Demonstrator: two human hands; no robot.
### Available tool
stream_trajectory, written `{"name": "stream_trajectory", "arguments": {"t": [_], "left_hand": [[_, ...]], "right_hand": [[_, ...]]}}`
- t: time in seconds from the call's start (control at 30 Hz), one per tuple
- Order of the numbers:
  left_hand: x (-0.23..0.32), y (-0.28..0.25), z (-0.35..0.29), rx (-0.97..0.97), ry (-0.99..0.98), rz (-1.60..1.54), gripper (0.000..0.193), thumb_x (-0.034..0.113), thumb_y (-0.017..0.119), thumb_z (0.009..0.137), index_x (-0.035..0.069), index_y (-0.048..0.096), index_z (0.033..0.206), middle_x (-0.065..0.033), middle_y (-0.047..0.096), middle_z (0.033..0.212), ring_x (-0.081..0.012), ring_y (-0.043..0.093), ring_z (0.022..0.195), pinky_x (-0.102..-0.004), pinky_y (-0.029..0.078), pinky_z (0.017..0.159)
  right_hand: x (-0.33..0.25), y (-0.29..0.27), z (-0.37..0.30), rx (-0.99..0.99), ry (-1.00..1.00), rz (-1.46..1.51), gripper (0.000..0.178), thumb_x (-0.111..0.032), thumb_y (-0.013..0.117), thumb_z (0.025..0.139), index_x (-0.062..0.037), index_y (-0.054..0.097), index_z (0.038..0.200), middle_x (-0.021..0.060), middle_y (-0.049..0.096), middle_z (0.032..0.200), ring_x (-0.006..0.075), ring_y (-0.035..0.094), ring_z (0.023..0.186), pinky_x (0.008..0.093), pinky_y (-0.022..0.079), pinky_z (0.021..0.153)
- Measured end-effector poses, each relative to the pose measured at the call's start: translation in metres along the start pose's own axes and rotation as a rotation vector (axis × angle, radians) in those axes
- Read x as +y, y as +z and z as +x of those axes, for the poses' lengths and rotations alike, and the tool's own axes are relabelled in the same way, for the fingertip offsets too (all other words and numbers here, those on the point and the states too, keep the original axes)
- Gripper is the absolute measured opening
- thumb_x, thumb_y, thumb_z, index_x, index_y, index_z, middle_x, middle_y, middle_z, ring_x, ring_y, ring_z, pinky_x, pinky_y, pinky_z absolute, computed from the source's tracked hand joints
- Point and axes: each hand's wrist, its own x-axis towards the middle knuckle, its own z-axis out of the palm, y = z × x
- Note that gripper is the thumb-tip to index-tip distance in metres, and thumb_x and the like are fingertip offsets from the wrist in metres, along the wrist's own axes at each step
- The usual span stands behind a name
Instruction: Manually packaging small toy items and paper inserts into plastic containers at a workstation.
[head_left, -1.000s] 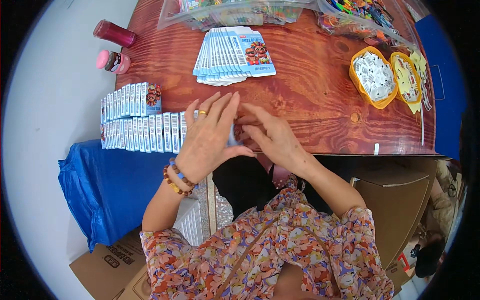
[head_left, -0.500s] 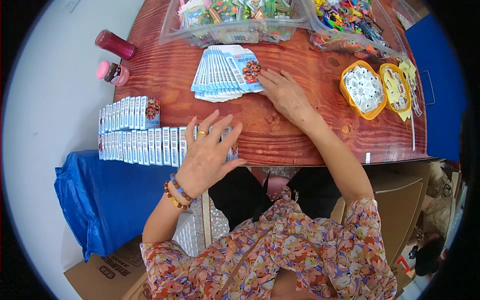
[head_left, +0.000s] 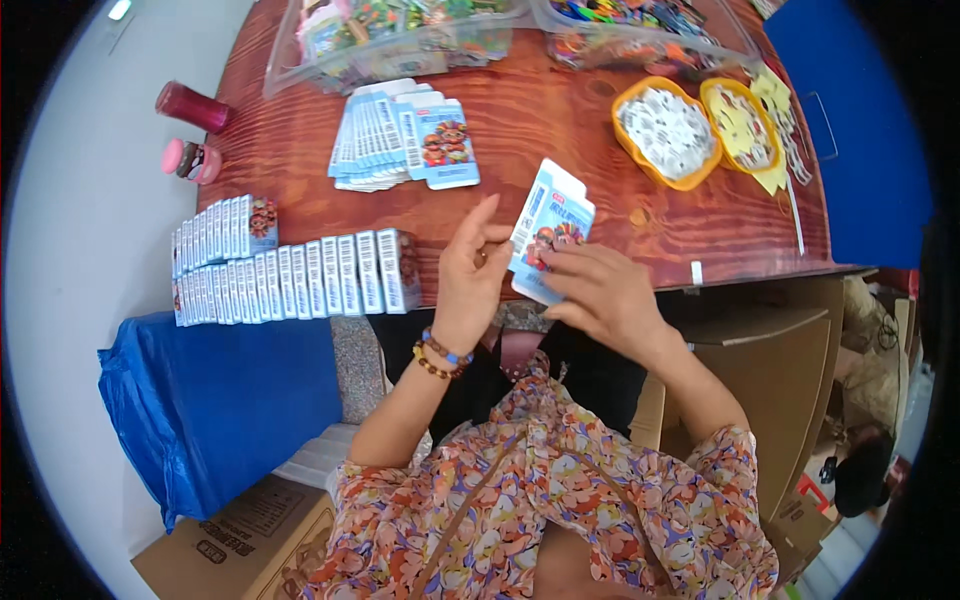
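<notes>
Head view: your right hand (head_left: 612, 300) pinches the flat blue carton (head_left: 558, 215), its long side pointing away from you; your left hand (head_left: 470, 278) is by its left edge, grip unclear.

A plain white wall (head_left: 70, 250) is being seen along the left, with a reddish-brown wood-grain tabletop (head_left: 560, 125) being brightly lit beside it. The right edge is being flanked by a blue panel (head_left: 855, 150). Below, speckled flooring (head_left: 355, 365) is being partly exposed beside blue plastic sheeting (head_left: 220, 410).
</notes>
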Motion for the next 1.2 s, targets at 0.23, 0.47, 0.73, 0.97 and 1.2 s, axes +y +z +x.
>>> {"name": "stream_trajectory", "arguments": {"t": [0.23,0.47,0.73,0.97,1.2], "left_hand": [[0.007,0.017,-0.008,-0.131,0.067,0.171,0.047,-0.001,0.061,0.094,0.0,0.052,0.14,-0.0128,0.062,0.118,-0.0182,0.062,0.101,-0.0295,0.051,0.087],[0.017,0.044,-0.012,-0.099,0.61,1.178,0.095,0.035,0.082,0.077,-0.004,0.034,0.149,-0.0215,0.047,0.137,-0.0411,0.044,0.128,-0.048,0.038,0.107],[0.007,0.044,-0.005,0.031,0.448,0.909,0.083,0.023,0.088,0.069,-0.002,0.049,0.138,-0.02,0.061,0.119,-0.0368,0.063,0.102,-0.0429,0.052,0.086],[0.003,0.054,-0.005,0.107,0.32,0.722,0.073,0.019,0.086,0.073,0.001,0.052,0.135,-0.0196,0.065,0.116,-0.0344,0.066,0.104,-0.0405,0.055,0.084],[0.014,0.034,-0.01,-0.18,-0.01,0.155,0.067,0.001,0.073,0.088,0.004,0.04,0.146,-0.0125,0.068,0.114,-0.016,0.068,0.096,-0.0289,0.057,0.08]], "right_hand": [[0.062,-0.015,-0.001,0.398,0.569,0.339,0.022,-0.01,0.069,0.094,0.0015,0.067,0.112,0.0068,0.069,0.098,0.0068,0.06,0.076,0.0235,0.05,0.064],[0.047,-0.011,-0.003,0.202,0.703,0.874,0.014,-0.014,0.066,0.097,0.0001,0.07,0.098,-0.0031,0.066,0.08,0.0015,0.057,0.072,0.021,0.046,0.063],[0.045,-0.015,0.007,0.271,0.791,0.946,0.021,-0.017,0.063,0.099,0.0004,0.067,0.111,0.0009,0.068,0.093,0.0044,0.062,0.079,0.0223,0.051,0.069],[0.011,0.029,-0.017,0.468,0.693,0.787,0.041,0.003,0.065,0.093,0.0,0.049,0.131,0.0135,0.069,0.107,0.0156,0.068,0.099,0.0281,0.056,0.084],[0.038,0.022,-0.031,0.364,0.666,1.048,0.037,0.005,0.061,0.095,0.0002,0.054,0.131,0.0109,0.067,0.113,0.0155,0.066,0.104,0.029,0.055,0.09]]}}
